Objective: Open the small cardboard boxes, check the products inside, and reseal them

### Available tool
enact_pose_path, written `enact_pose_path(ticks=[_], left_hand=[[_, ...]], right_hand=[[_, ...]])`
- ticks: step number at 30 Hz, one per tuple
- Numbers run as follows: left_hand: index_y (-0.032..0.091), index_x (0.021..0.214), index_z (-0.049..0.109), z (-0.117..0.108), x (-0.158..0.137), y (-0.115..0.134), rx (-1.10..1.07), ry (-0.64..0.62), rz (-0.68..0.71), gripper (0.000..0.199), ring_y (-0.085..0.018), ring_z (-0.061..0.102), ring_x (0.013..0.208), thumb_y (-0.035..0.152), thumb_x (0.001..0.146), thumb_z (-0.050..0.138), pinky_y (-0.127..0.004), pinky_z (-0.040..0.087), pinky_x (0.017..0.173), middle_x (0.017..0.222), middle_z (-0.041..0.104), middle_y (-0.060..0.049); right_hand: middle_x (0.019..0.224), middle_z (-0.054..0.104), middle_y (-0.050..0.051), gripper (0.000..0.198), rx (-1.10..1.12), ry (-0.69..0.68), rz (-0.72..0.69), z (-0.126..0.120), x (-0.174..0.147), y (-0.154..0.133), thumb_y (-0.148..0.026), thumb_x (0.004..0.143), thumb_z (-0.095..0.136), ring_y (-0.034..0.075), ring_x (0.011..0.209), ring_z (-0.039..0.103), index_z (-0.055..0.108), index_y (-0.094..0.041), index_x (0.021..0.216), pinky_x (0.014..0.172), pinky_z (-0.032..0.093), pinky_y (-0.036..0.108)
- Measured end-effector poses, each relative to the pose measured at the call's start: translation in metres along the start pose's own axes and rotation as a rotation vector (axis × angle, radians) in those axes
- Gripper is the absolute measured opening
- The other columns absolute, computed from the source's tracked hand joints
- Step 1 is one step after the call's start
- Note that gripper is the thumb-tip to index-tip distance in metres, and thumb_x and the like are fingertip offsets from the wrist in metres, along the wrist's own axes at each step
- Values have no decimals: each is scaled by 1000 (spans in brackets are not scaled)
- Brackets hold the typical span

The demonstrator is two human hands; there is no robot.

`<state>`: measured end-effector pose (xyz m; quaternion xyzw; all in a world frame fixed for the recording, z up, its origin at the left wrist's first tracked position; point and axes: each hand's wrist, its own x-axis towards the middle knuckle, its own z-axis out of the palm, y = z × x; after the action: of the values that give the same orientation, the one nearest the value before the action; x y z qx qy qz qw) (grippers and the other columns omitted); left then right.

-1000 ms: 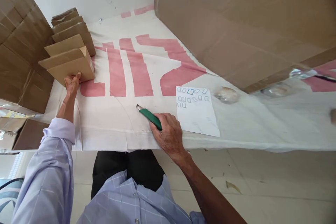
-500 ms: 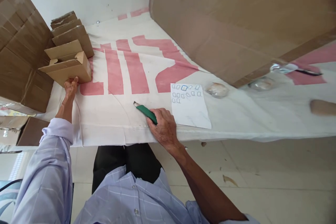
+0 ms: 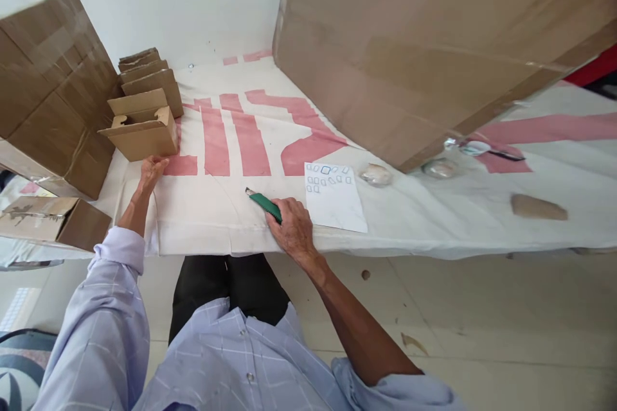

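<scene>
A green box cutter [image 3: 264, 204] is in my right hand [image 3: 292, 225], its tip pointing up and to the left over the table cloth. To the right of that hand lies a white paper sheet [image 3: 335, 202] marked with rows of small drawn boxes. My left hand [image 3: 153, 171], fingers loosely apart, is at the front lower edge of a small cardboard box [image 3: 147, 140] and does not grip it. The box stands upright, its top flaps raised. Behind it, several more open cardboard boxes [image 3: 157, 85] stand in a row.
Large cartons stand at the left [image 3: 58, 90] and back right [image 3: 409, 45]. A low carton [image 3: 53, 221] sits by the left front edge. Clear-wrapped lumps [image 3: 376, 174], a magnifying glass [image 3: 475, 148] and a brown piece [image 3: 538, 207] lie on the white-and-pink cloth [image 3: 231, 212].
My left hand has let go of the small cardboard box and slid down just below its front edge. The view has shifted; my right hand still holds the box cutter.
</scene>
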<state>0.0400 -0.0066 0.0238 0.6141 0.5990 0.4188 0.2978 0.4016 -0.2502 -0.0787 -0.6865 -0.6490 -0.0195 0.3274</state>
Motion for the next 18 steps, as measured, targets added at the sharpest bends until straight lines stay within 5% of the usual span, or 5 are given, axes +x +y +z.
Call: enact_pose_path(ticks=[9, 14, 18], left_hand=[[21, 95, 79, -14, -98, 26, 140, -91, 68, 26, -34, 75, 109, 33, 74, 89, -46, 58, 100, 114, 82, -11], [24, 111, 81, -80, -140, 42, 263, -48, 167, 37, -37, 71, 125, 36, 77, 90, -51, 55, 112, 134, 78, -13], [26, 123, 79, -152, -153, 49, 572, 6, 344, 46, -39, 67, 136, 44, 82, 86, -53, 50, 123, 136, 76, -13]], right_hand=[[108, 69, 14, 28, -14, 17, -38, 10, -4, 8, -27, 99, 60, 33, 104, 59, 72, -18, 122, 88, 46, 44], [105, 67, 14, 27, -14, 42, -58, 16, -5, 11, -29, 97, 60, 33, 101, 58, 72, -18, 118, 87, 46, 44], [104, 68, 13, 26, -19, 52, -64, 16, -3, 9, -28, 97, 59, 32, 99, 57, 73, -19, 116, 86, 46, 43]])
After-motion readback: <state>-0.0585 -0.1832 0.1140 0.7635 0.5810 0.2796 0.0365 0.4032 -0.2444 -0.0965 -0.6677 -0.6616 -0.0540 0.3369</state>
